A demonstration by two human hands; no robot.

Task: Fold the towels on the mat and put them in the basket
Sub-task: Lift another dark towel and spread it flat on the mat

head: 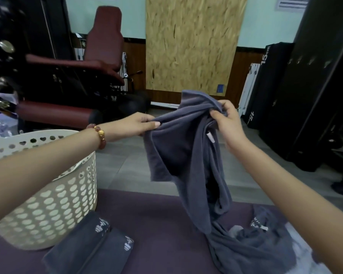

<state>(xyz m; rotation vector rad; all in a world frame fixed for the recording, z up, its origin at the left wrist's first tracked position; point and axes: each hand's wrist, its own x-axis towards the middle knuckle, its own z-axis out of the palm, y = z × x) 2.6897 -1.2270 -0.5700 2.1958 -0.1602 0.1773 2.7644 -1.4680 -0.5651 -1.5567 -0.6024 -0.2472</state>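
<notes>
A grey towel (pixel 188 155) hangs crumpled in the air above the purple mat (pixel 162 218). My left hand (pixel 141 124) pinches its upper edge on the left. My right hand (pixel 228 121) grips a bunched part of the top on the right. The towel's lower end trails down into a heap of unfolded grey towels (pixel 251 248) on the mat at the lower right. Two folded grey towels (pixel 91 248) lie side by side on the mat in front of the cream perforated basket (pixel 53 196), which stands at the left.
A dark red padded bench (pixel 77 76) stands behind the basket. Black foam blocks (pixel 265 86) and dark lockers fill the right side. Grey floor tiles (pixel 125 165) lie beyond the mat, with a chipboard panel (pixel 192 42) against the far wall.
</notes>
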